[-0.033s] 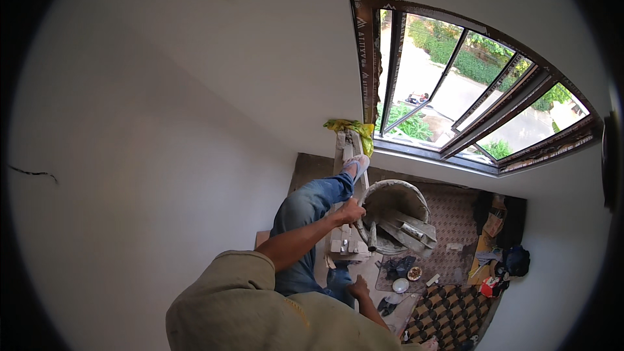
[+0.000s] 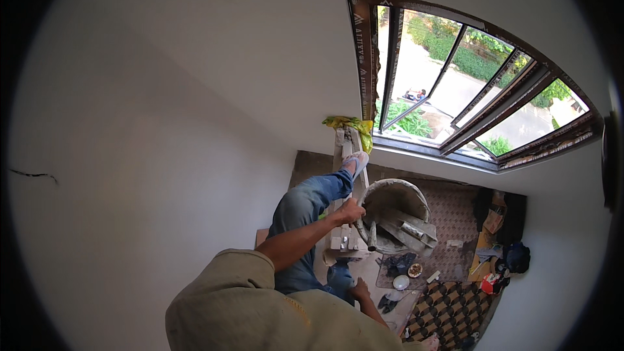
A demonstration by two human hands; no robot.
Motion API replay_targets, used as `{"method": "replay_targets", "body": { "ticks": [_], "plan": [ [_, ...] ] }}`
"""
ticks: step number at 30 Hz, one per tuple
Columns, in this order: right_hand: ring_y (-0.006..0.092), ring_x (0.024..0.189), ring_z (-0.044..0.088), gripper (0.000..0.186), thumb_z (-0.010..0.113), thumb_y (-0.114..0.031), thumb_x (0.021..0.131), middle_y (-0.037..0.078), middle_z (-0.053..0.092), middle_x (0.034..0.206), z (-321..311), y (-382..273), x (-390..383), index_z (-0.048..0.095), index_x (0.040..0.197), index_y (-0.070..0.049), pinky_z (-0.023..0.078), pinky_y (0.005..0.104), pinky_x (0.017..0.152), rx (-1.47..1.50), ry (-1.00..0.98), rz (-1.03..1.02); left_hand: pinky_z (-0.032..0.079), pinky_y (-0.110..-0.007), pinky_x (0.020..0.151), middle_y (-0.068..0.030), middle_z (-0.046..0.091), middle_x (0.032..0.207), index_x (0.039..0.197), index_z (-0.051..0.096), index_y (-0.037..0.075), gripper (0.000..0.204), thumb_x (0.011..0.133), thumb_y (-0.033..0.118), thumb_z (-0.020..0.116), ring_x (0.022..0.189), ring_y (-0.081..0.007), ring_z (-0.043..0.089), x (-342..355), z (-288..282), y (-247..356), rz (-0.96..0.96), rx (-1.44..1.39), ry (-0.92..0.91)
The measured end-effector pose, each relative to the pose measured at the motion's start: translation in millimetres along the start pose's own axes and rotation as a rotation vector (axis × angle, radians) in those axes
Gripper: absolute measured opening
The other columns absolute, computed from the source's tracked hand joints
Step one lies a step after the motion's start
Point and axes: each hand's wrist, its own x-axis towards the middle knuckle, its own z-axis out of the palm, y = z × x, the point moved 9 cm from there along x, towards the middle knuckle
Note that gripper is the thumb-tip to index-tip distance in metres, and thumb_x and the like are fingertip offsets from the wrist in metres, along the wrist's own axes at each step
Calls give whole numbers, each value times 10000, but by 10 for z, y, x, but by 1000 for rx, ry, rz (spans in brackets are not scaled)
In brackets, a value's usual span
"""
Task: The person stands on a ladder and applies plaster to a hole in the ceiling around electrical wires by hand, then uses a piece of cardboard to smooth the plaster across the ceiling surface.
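Bucket (image 2: 396, 218) sits on ladder top, just right of left hand (image 2: 351, 211), rim touching. Left hand clenched on rim, probably; small in view. Right hand (image 2: 358, 290) lower, farther off, grip unreadable.

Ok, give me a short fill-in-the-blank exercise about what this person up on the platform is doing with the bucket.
1. The left hand grips the rim of a grey ____.
2. The bucket holds several flat ____-coloured tools.
3. One foot rests on the plank below the open ____.
4. A ____ rag lies at the plank's far end.

Missing words: bucket; grey; window; yellow
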Motion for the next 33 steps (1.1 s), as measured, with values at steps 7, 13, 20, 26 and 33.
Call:
{"method": "replay_targets", "body": {
  "ticks": [7, 13, 20, 26, 33],
  "plan": [
    [311, 1203, 569, 686, 624, -328, 890, 212, 532, 1375, 1091, 915, -1064, 376, 1405, 50, 420, 458, 1033, 675, -658, 6, 462, -305, 383, -102, 630, 691, 986, 615, -60, 236, 816, 103, 630, 464, -166, 580, -262, 578, -516, -90, -63, -86],
    [311, 1140, 612, 629, 631, -302, 895, 218, 583, 1307, 561, 1191, -1709, 418, 1351, 75, 448, 462, 998, 1409, -182, -41, 455, -299, 368, -108, 643, 721, 1002, 615, -62, 258, 835, 132, 651, 485, -168, 588, -462, 1104, -641, -133, -70, -197],
    [399, 1323, 454, 636, 510, -205, 961, 232, 378, 1492, -205, 1019, -1200, 230, 1513, -61, 425, 524, 1044, 2288, 473, -144, 463, -312, 364, -70, 602, 701, 1073, 618, -5, 277, 872, 181, 654, 492, -164, 555, -578, 1432, -926, -205, 20, -201],
    [375, 1221, 533, 668, 538, -114, 919, 212, 474, 1412, -349, 958, -1202, 238, 1512, -46, 440, 505, 1003, 2028, 524, 69, 465, -288, 356, -59, 601, 704, 1074, 617, -19, 262, 883, 156, 654, 495, -153, 555, -574, 1247, -1118, -220, 37, -274],
    [325, 1165, 577, 541, 507, -211, 967, 180, 492, 1404, -107, 1948, -1115, 368, 1465, -52, 474, 456, 969, 2146, 995, 356, 465, -284, 363, -71, 632, 720, 1086, 629, -18, 256, 875, 123, 654, 490, -159, 572, -492, 1226, -1328, -274, 107, -387]
  ]
}}
